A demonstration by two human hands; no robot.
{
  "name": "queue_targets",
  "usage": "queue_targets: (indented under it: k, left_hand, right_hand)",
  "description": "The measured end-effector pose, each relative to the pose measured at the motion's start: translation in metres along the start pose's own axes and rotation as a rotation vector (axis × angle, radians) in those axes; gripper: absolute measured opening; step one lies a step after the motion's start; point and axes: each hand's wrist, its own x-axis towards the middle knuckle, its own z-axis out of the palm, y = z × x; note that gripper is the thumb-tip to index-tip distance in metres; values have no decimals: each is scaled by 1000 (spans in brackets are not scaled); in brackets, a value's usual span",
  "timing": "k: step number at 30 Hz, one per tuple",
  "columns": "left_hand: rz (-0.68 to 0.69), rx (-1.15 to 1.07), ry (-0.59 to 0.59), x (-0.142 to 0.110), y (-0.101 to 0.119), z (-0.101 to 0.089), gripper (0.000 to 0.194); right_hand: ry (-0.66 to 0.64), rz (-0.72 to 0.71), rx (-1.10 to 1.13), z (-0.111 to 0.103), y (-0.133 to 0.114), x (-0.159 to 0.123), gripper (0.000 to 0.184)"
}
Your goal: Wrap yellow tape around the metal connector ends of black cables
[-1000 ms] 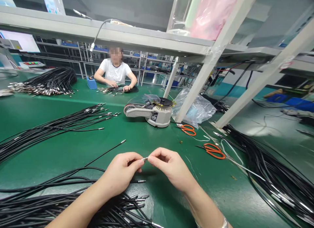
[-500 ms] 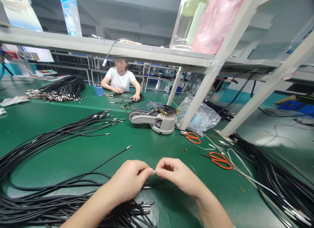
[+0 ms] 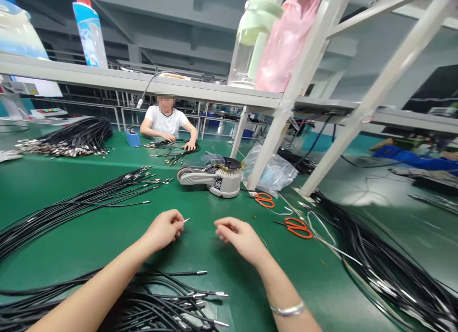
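No lettering, brand or number is legible. The dispenser (image 3: 229, 185) bears 1 black label (image 3: 217, 182) with pale markings too small to read. The can (image 3: 90, 38) carries blue-and-white print with blurred detail; at far left, 1 small yellow sticker (image 3: 32, 89) is likewise unreadable.

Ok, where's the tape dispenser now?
In the head view, the tape dispenser sits centrally on the table, beyond the right hand and left of the plastic bag.
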Motion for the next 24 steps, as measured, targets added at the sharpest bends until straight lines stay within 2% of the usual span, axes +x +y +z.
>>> queue_targets:
  k: [2,4,7,12,15,22,24]
  left_hand:
    - [22,-124,-86,-13,8,2,19]
    - [30,-280,-149,-25,13,1,24]
    - [12,-448,-185,-33,15,0,26]
    - [-10,-418,-197,-32,9,4,33]
    - [-10,-426,-217,-31,7,8,34]
    - [-66,-414,-253,-33,-3,-1,21]
    - [-48,-393,-232,-35,-4,-1,20]
  right_hand:
    - [12,-29,102,18,3,6,27]
    - [-30,-31,130,35,5,10,23]
    - [-50,-20,121,49,7,10,15]
    - [-10,-13,148,48,7,9,16]
    - [-31,-4,163,47,6,8,20]
    - [-14,32,189,50,9,10,22]
    - [2,44,206,52,10,10,21]
